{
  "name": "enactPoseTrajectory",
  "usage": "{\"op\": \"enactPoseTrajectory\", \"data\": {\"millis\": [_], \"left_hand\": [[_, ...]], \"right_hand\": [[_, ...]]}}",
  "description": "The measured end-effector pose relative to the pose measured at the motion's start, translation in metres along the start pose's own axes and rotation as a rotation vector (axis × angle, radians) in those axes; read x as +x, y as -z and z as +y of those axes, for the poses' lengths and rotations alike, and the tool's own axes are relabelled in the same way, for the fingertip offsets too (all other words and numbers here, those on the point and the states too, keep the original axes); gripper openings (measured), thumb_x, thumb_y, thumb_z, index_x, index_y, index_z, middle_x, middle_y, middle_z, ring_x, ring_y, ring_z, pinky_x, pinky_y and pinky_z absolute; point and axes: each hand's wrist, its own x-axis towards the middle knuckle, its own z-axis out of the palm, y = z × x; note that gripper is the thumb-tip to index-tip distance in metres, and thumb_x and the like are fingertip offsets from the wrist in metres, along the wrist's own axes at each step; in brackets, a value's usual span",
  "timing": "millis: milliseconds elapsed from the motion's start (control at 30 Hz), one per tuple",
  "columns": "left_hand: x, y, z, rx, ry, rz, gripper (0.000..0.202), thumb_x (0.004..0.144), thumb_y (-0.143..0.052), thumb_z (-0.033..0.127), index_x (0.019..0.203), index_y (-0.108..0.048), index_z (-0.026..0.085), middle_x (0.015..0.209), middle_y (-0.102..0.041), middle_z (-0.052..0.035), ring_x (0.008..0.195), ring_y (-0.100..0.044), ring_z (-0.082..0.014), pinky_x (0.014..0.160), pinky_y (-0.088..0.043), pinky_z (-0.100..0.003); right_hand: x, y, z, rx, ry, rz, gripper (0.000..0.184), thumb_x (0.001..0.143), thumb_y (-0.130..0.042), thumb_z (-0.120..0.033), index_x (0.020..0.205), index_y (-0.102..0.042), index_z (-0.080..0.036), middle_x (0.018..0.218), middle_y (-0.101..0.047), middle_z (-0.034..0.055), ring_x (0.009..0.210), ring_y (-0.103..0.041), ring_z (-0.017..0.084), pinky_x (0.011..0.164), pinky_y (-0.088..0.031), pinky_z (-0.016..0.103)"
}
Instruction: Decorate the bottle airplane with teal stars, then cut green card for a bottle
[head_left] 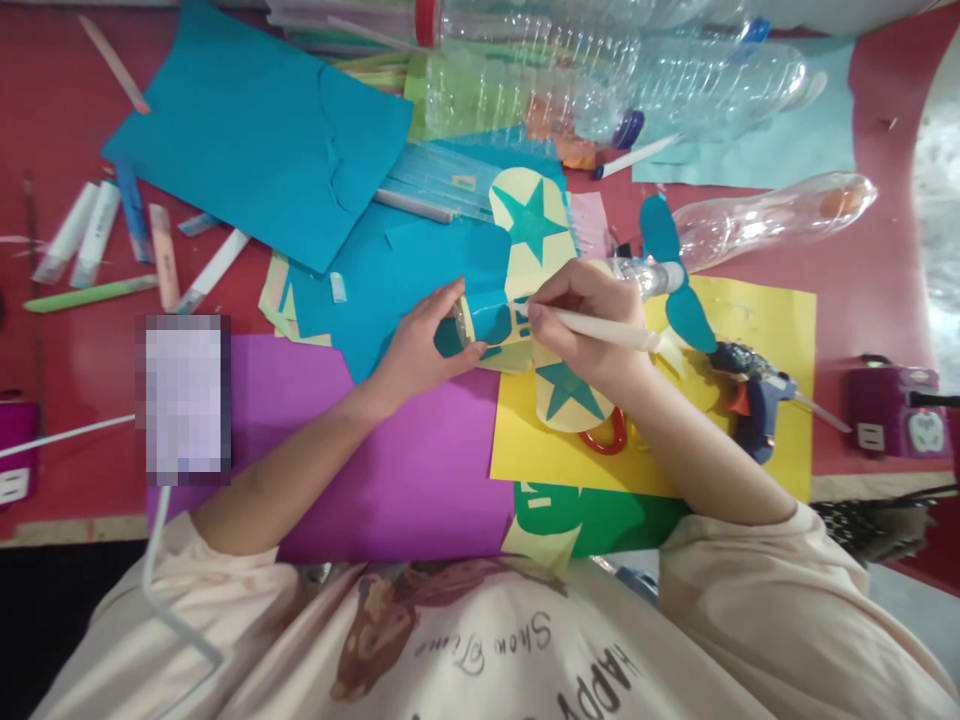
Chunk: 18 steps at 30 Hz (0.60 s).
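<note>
A toy plane made from a plastic bottle lies across the middle, its body wrapped in blue paper. Cream wings with green stars stick out on both sides: an upper wing and a lower wing. A blue propeller sits at the bottle's neck on the right. My left hand is closed round the round left end of the bottle, thumb below and fingers above. In my right hand is a white marker, its tip end at the small yellow window shapes on the body. My right fingers hide the tip.
Purple card and yellow card lie beneath. A glue gun rests at right, near red-handled scissors. Plastic bottles line the back. Several markers and a blurred-out device are at left.
</note>
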Motion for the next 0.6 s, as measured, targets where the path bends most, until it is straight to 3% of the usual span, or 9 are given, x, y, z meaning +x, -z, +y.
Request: {"op": "enactPoseTrajectory", "data": {"millis": [267, 600], "left_hand": [[0.0002, 0.0012, 0.0014, -0.025, 0.009, -0.018, 0.056, 0.083, -0.07, 0.041, 0.131, -0.05, 0.023, 0.129, -0.062, -0.0105, 0.12, -0.06, -0.0284, 0.102, -0.05, -0.044], [0.0014, 0.0018, 0.0038, -0.036, 0.036, -0.038, 0.053, 0.084, -0.067, 0.044, 0.128, -0.051, 0.02, 0.122, -0.064, -0.0119, 0.115, -0.061, -0.0283, 0.099, -0.052, -0.043]], "right_hand": [[-0.0016, -0.0001, -0.0036, -0.056, 0.091, -0.025, 0.017, 0.081, -0.057, -0.017, 0.068, -0.049, -0.023, 0.058, -0.057, -0.005, 0.047, -0.048, 0.007, 0.044, -0.037, 0.022], [-0.0032, -0.0018, -0.0042, -0.154, 0.147, -0.086, 0.017, 0.082, -0.056, -0.022, 0.065, -0.052, -0.021, 0.056, -0.056, -0.0031, 0.048, -0.045, 0.007, 0.048, -0.038, 0.022]]}}
